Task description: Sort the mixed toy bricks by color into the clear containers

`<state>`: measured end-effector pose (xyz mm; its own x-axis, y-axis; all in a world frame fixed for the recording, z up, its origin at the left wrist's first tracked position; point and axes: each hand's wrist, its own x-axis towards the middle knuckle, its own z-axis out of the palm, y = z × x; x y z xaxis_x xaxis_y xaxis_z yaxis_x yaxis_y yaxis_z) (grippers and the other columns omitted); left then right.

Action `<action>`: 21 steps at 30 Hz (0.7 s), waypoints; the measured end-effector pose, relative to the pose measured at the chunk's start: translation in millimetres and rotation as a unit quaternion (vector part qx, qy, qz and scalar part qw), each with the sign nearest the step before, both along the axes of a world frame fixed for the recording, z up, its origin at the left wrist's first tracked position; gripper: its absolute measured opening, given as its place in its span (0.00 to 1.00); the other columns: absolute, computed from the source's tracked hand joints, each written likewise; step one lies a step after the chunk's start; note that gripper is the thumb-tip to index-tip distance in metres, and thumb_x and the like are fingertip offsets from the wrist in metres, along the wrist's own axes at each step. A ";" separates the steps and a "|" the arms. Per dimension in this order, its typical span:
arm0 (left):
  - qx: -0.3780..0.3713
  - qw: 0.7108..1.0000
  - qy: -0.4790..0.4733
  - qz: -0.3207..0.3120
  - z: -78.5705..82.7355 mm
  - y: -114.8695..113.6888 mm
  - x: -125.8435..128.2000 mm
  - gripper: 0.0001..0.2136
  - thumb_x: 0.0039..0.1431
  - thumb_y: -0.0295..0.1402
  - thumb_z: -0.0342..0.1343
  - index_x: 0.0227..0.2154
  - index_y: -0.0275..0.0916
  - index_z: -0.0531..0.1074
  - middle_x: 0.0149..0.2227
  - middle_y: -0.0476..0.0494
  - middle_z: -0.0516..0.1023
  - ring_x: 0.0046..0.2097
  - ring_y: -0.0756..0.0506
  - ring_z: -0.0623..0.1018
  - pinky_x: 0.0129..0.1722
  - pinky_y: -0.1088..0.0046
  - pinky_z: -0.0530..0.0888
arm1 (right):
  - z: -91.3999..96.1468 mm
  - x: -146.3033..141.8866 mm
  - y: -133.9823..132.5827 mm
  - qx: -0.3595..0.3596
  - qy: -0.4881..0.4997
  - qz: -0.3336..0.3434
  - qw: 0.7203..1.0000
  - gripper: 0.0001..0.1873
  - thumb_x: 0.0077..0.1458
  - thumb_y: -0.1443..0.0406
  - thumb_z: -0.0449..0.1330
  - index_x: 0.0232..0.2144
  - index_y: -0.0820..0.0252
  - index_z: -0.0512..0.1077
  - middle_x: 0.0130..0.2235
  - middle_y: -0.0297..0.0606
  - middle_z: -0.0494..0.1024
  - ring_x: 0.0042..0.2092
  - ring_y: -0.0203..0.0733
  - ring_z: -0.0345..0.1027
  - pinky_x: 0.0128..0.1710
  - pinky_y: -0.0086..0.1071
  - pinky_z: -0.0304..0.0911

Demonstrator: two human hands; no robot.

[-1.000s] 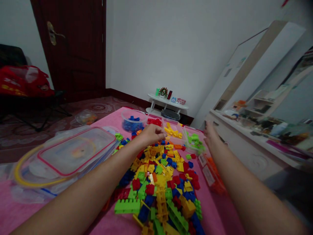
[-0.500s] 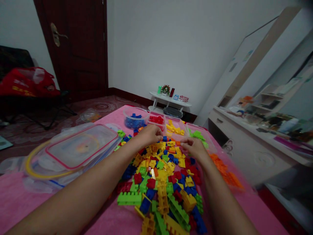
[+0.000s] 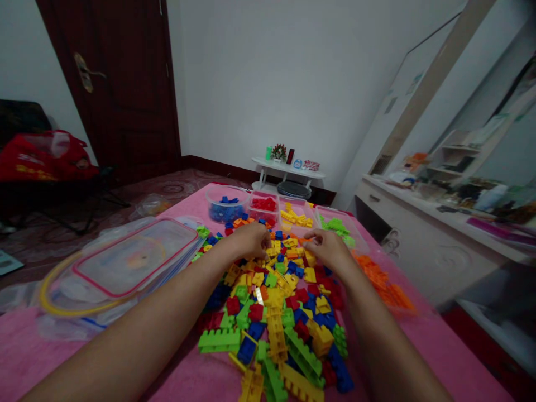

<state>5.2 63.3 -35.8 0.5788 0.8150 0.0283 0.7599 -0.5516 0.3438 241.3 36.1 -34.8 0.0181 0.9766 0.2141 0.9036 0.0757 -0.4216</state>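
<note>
A large heap of toy building bricks in yellow, green, red, blue and orange covers the middle of the pink cloth. My left hand is at the far left part of the heap, fingers curled down against yellow bricks; its fingertips are partly hidden, so what it grips does not show. Across from it, my right hand pinches at the far right part, with an orange brick at its thumb and fingertips.
Behind the heap stand a round tub of blue bricks and clear boxes of red bricks, yellow bricks and green bricks. Orange bricks fill a box at right. Clear lids lie stacked at left.
My left hand has come slightly nearer and lower into the heap. My right hand has shifted a little left with the orange brick at its fingertips. The view has tilted slightly.
</note>
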 end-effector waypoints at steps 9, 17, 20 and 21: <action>-0.001 0.992 -0.118 0.033 5.7 0.0 2.0 0.10 0.44 0.34 0.61 0.32 0.37 0.78 0.27 0.48 0.77 0.28 0.50 0.73 0.25 0.78 0.64 | 13.6 -13.0 -11.1 0.002 0.060 0.076 0.995 0.09 0.43 0.63 0.61 0.29 0.60 0.78 0.21 0.33 0.70 0.24 0.34 0.62 0.22 0.26 0.53; -0.229 0.833 -0.503 0.009 24.0 -17.2 19.9 0.15 0.49 0.35 0.60 0.39 0.33 0.73 0.34 0.43 0.77 0.32 0.51 0.75 0.32 0.74 0.72 | 18.0 -31.0 -16.2 -0.039 0.609 0.043 0.791 0.11 0.49 0.60 0.62 0.33 0.62 0.72 0.25 0.34 0.74 0.22 0.32 0.65 0.19 0.25 0.64; -0.139 0.835 -0.532 -0.001 29.1 -22.7 25.3 0.13 0.45 0.32 0.63 0.35 0.32 0.75 0.34 0.42 0.78 0.34 0.50 0.76 0.36 0.74 0.72 | 15.2 -46.6 -19.7 -0.147 0.726 0.100 0.664 0.12 0.54 0.58 0.58 0.33 0.62 0.70 0.25 0.36 0.74 0.22 0.31 0.66 0.18 0.23 0.64; -0.108 0.846 -0.522 -0.008 29.3 -23.4 26.4 0.12 0.45 0.31 0.63 0.33 0.32 0.76 0.34 0.42 0.79 0.35 0.49 0.76 0.37 0.73 0.72 | 14.5 -51.1 -21.0 -0.176 0.743 0.125 0.634 0.13 0.56 0.57 0.57 0.33 0.62 0.69 0.25 0.36 0.74 0.22 0.31 0.66 0.17 0.22 0.64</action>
<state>31.6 39.9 -6.5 0.3416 0.8591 0.3811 -0.0261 -0.3967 0.9176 190.3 15.1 -20.3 -0.2197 0.9715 -0.0891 -0.5325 -0.1960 -0.8234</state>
